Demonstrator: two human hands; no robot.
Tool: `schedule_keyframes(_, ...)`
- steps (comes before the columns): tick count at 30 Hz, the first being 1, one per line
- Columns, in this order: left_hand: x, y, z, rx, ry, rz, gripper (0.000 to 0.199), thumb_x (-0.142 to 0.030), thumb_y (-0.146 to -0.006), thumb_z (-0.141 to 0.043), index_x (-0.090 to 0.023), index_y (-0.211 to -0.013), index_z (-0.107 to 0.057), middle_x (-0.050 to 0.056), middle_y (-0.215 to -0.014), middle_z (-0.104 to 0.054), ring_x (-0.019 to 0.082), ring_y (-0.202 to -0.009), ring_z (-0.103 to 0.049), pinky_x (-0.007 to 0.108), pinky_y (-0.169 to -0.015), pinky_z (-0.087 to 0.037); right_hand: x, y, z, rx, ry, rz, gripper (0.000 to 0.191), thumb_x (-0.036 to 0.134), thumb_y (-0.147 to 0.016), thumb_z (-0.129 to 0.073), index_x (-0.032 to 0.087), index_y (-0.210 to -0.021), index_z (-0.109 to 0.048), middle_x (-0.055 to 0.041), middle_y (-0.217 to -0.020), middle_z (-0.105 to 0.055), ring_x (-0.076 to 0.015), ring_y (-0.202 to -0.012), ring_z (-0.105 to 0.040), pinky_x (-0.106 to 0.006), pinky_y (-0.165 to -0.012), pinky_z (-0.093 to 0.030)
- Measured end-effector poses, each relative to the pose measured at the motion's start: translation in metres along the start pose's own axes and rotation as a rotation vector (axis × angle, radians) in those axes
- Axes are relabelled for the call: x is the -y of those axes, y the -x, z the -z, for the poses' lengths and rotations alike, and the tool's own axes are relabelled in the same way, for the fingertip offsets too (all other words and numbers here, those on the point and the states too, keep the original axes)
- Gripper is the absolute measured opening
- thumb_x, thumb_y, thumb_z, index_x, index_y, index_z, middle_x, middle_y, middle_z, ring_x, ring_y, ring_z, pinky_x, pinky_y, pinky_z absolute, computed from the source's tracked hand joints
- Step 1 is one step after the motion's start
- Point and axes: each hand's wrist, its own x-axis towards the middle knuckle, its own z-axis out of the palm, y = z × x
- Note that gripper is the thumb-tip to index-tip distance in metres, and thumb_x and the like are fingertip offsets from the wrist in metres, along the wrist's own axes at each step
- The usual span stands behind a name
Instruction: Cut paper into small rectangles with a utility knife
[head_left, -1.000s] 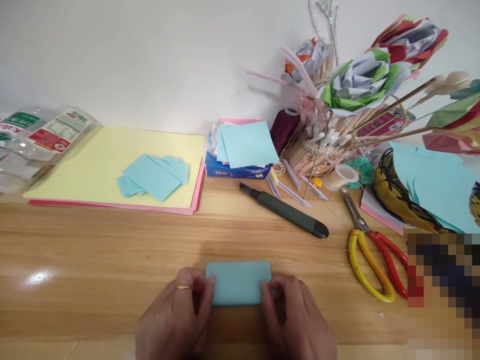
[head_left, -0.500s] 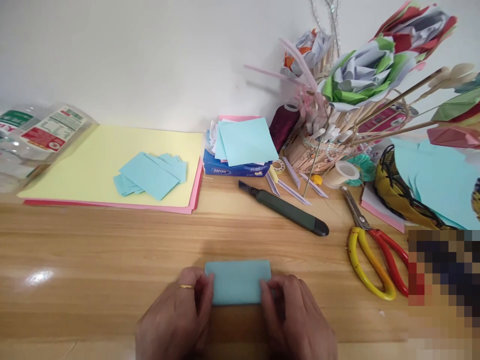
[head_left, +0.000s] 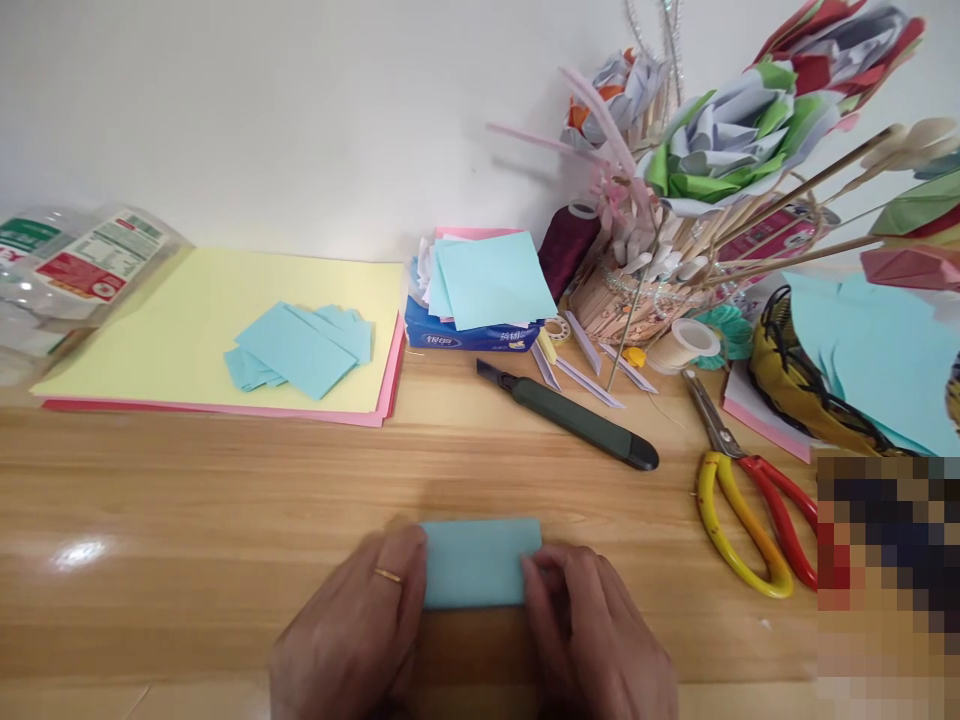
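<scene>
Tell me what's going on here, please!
Someone's left hand and right hand are holding a piece of blue paper by its left and right ends on the wooden table. The cutter and the scissors lie farther off, not in either hand. More small blue pieces lie on a yellow sheet.

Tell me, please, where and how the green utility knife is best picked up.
Probably grip the green utility knife mid-handle, coming from the near right with the right hand: it lies flat, its slanted tip pointing far left, its rounded end near right.
</scene>
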Motion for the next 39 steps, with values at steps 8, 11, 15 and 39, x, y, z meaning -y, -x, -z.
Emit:
schedule_keyframes(8, 0.007, -0.001, 0.004, 0.021, -0.126, -0.269, 0.042, -0.013, -0.09, -0.034, -0.023, -0.128, -0.048, -0.004, -0.064, -0.06, 0.007, -0.052, -0.058, 0.014, -0.041, -0.04, -0.007, 0.005, -0.005, -0.007, 0.023, 0.048, 0.032, 0.036, -0.096, -0.032, 0.023, -0.091, -0.061, 0.0015, -0.071, -0.063, -0.0123, -0.066, -0.061, -0.023, -0.06, -0.043)
schedule_keyframes(11, 0.005, 0.0, 0.004, -0.006, -0.138, -0.225, 0.039, -0.014, -0.091, -0.035, -0.024, -0.126, -0.05, -0.004, -0.065, -0.059, 0.008, -0.054, -0.059, 0.016, -0.045, -0.041, -0.009, 0.005, -0.006, -0.033, 0.001, 0.074, 0.031, 0.036, -0.096, -0.035, 0.022, -0.092, -0.063, 0.0018, -0.07, -0.063, -0.0119, -0.065, -0.06, -0.023, -0.061, -0.042)
schedule_keyframes(15, -0.003, 0.002, 0.003, -0.019, -0.128, -0.167, 0.038, -0.015, -0.094, -0.031, -0.028, -0.124, -0.051, -0.004, -0.063, -0.056, 0.009, -0.053, -0.056, 0.018, -0.045, -0.039, -0.01, 0.005, -0.007, -0.067, -0.027, 0.083, 0.028, 0.035, -0.094, -0.039, 0.022, -0.09, -0.063, 0.0016, -0.07, -0.064, -0.0116, -0.063, -0.059, -0.023, -0.061, -0.042)
schedule_keyframes(39, -0.018, -0.031, 0.019, -0.033, -0.132, -0.485, 0.027, -0.023, -0.095, -0.042, -0.026, -0.109, -0.064, 0.0, -0.125, -0.059, 0.022, -0.121, -0.047, 0.051, -0.111, -0.009, 0.006, 0.004, 0.007, -0.137, 0.22, 0.419, 0.032, 0.029, -0.093, -0.039, 0.013, -0.105, -0.064, -0.0112, -0.105, -0.067, -0.0213, -0.1, -0.059, -0.035, -0.084, -0.045)
